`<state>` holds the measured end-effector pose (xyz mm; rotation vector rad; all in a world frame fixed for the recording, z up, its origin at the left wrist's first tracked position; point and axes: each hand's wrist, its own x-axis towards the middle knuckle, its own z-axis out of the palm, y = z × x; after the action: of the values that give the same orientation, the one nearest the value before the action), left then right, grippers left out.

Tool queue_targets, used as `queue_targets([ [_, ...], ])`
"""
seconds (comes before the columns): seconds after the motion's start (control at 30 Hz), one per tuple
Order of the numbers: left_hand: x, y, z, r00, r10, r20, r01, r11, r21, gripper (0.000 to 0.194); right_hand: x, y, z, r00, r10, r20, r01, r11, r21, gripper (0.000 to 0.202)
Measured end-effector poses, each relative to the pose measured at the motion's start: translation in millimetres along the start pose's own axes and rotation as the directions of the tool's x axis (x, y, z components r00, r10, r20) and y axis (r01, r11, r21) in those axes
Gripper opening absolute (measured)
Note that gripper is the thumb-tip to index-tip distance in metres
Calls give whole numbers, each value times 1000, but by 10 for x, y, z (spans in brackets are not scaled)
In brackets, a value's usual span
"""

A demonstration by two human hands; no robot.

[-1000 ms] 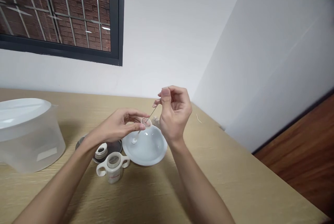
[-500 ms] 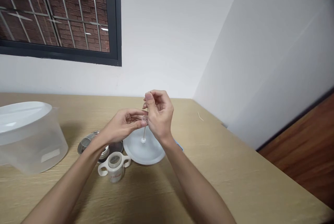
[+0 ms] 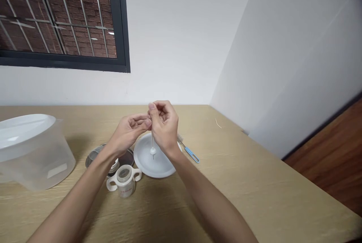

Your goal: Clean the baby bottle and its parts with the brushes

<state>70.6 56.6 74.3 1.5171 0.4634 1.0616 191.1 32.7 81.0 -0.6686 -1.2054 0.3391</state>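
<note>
Wooden table [image 3: 254, 182], white walls [image 3: 175, 39], barred window [image 3: 56, 16]

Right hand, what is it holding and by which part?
The right hand pinches a thin straw-like rod with a white tip by its upper end; its fingers hide the grip.

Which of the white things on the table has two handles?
The little baby cup, standing at the front nearest the camera. It has a loop handle on each side. The round white dish behind it and the big plastic container on the left have none.
</note>
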Motion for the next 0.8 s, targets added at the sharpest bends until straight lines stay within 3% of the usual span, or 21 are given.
queue_targets([
  [0.23, -12, -41, 47, 997, -49, 51, 56, 990, -132, 35, 31, -13, -34, 999, 35, -5, -34, 999, 37, 18],
  [0.43, -28, -92, 49, 995, -40, 90, 30, 994, 109, 37, 123, -38, -117, 1000, 13, -15, -12, 1000, 12, 18],
  [0.57, -39, -105, 52, 986, -88, 143, 66, 987, 149, 37, 221, -68, -205, 997, -24, -67, 25, 1000, 15, 16],
  [0.8, -92, 96, 60, 965, -150, 213, 70, 937, 343, 42, 259, -209, -271, 979, -120, -168, 126, 992, 29, 13],
])
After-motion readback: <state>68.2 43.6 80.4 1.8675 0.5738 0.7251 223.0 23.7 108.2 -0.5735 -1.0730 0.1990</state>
